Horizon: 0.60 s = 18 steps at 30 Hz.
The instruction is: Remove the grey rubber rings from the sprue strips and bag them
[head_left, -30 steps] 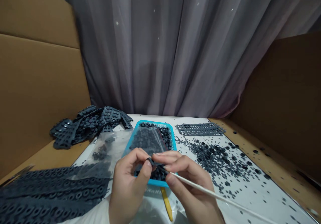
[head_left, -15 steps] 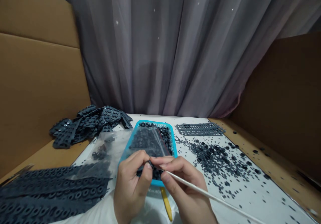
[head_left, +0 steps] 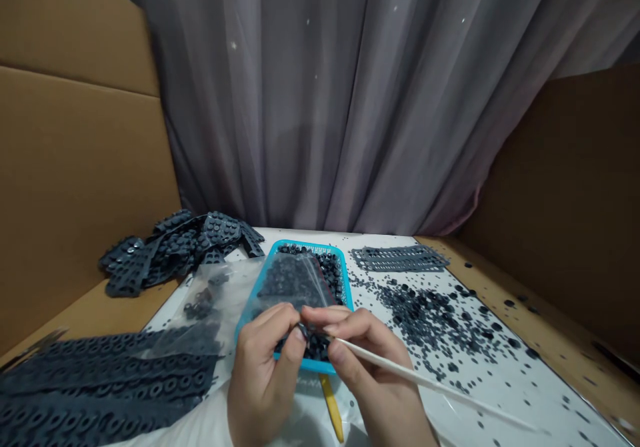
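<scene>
Well, seen from the head camera, both hands work close together over a blue plastic tray (head_left: 310, 365) at the centre of the view. The left hand (head_left: 265, 373) pinches a small dark rubber piece (head_left: 303, 330) narrowly between thumb and forefinger, just above the tray's near rim. The right hand (head_left: 370, 373) also has a narrow grip, closed on a thin white stick (head_left: 425, 380) that runs out towards 4 o'clock. Its fingertips (head_left: 325, 315) sit just beside the piece; whether they touch it, I cannot tell.

Heaped dark rubber rings (head_left: 315, 347) fill the tray, partly under a clear plastic bag (head_left: 220, 293) that spreads towards 10 o'clock. A yellow stick (head_left: 333, 407) pokes from under the tray at 6 o'clock. Punched rubber sheets (head_left: 100, 380) lie at 8 o'clock, a heap of moulded strips (head_left: 175, 250) at 10, and a flat grey strip (head_left: 400, 258) at 1. Loose dark bits (head_left: 430, 317) scatter across a white table cover (head_left: 500, 380) at 3. Cardboard walls (head_left: 75, 167) flank the table, before a grey curtain (head_left: 320, 100) at 12.
</scene>
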Motion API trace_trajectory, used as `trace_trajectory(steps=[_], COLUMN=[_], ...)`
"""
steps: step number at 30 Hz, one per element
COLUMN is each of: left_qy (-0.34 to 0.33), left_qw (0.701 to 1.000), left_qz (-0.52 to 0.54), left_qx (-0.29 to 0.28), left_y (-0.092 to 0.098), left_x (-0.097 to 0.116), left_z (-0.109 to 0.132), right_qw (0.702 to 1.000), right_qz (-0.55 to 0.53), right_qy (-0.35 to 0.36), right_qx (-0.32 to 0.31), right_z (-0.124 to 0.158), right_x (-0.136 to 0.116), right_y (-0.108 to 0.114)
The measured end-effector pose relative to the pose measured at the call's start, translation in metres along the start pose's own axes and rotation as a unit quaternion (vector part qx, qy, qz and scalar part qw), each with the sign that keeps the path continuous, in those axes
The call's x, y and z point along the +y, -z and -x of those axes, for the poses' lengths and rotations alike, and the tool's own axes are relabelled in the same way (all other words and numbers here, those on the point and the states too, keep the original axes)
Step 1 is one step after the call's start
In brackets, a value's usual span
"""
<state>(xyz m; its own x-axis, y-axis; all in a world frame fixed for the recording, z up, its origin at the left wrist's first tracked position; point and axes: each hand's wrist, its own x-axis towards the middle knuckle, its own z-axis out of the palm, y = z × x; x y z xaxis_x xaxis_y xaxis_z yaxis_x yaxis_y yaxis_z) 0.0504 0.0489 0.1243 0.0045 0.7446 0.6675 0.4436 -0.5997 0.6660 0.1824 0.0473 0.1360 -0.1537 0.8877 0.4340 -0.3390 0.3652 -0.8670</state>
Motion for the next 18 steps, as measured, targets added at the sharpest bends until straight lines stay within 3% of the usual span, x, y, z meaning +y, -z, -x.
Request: trace_trajectory(steps=[3, 18], left_qy=[0.0, -0.014], left_qw=[1.0, 1.0], left_qz=[-0.013, -0.018], left_qx=[0.009, 0.011], left_y=[0.001, 0.0008], left_x=[0.0004, 0.0025], left_z=[-0.0009, 0.0011], right_qw=[0.999, 0.998], right_qz=[-0.03, -0.004], right_qy=[-0.017, 0.062], right_qx=[-0.014, -0.001], right_z=[-0.0009, -0.0004], right_x=[0.0022, 0.0034], right_y=[0.0001, -0.003])
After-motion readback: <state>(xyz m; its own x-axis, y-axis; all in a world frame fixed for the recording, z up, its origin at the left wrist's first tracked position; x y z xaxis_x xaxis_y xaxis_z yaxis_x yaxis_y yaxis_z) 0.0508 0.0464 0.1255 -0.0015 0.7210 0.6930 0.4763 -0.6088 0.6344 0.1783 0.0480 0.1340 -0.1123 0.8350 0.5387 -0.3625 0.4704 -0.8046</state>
